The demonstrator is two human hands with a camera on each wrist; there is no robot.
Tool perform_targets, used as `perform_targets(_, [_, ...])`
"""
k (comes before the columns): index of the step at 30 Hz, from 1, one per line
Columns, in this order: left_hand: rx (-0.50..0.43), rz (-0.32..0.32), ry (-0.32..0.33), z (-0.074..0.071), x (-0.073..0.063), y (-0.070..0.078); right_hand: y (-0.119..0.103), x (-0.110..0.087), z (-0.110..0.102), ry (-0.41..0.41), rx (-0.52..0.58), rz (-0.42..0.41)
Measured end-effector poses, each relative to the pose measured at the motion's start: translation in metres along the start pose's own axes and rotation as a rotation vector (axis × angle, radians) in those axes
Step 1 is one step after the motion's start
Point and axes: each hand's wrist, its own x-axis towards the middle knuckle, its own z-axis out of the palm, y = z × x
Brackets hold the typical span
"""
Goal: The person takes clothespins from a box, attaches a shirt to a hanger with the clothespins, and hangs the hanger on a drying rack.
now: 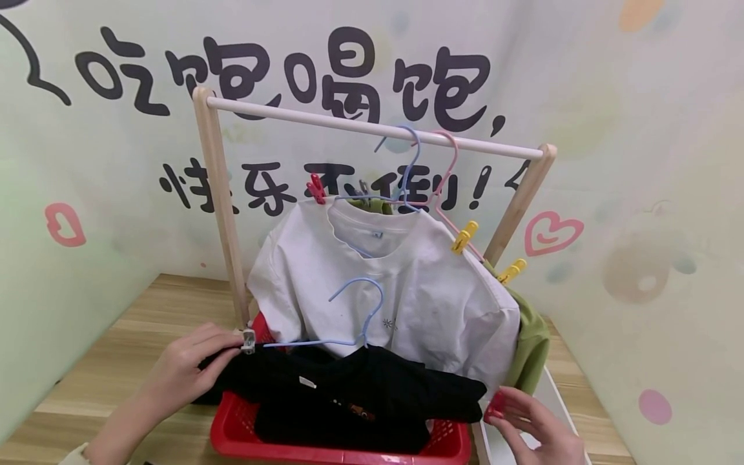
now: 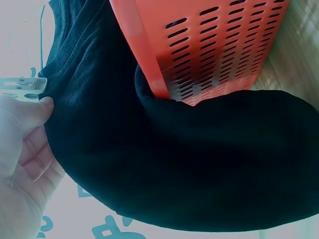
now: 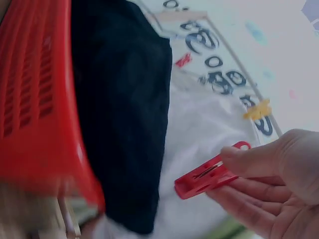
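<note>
A black shirt hangs over the red basket, a blue hanger at its neck. My left hand pinches the shirt's left shoulder, right beside a pale clothespin clipped there; in the left wrist view the thumb presses the fabric edge just below that clothespin. Between the thumb and fingers of my right hand is a red clothespin, close to the shirt's right end. In the right wrist view it is apart from the black cloth.
Behind, a white shirt and a green garment hang from a rack with a white rail. Red and yellow clothespins grip them. The red basket stands in front, and a white container is at the right.
</note>
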Motion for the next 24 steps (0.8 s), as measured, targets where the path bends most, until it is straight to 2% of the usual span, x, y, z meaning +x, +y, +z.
perform_targets(1, [0.001, -0.001, 0.000, 0.000, 0.000, 0.000, -0.003, 0.002, 0.004, 0.020, 0.045, -0.031])
perform_targets(3, [0.002, -0.001, 0.000, 0.000, 0.000, 0.000, -0.011, 0.006, 0.010, 0.045, 0.083, -0.036])
perform_targets(6, [0.001, 0.004, 0.001, -0.001, 0.000, 0.000, -0.016, 0.011, 0.021, 0.087, 0.184, -0.121])
perform_targets(8, [-0.001, 0.005, 0.000, -0.001, 0.001, 0.000, -0.023, 0.013, 0.026, 0.095, 0.185, -0.100])
perform_targets(11, [-0.001, 0.006, -0.001, -0.001, 0.001, 0.000, -0.028, 0.017, 0.035, 0.100, 0.241, -0.130])
perform_targets(16, [-0.002, 0.006, -0.003, -0.001, 0.000, 0.000, -0.039, 0.024, 0.043, 0.100, 0.296, -0.104])
perform_targets(24, [0.004, 0.017, -0.004, -0.002, 0.001, 0.000, -0.050, 0.038, 0.055, 0.034, 0.466, -0.096])
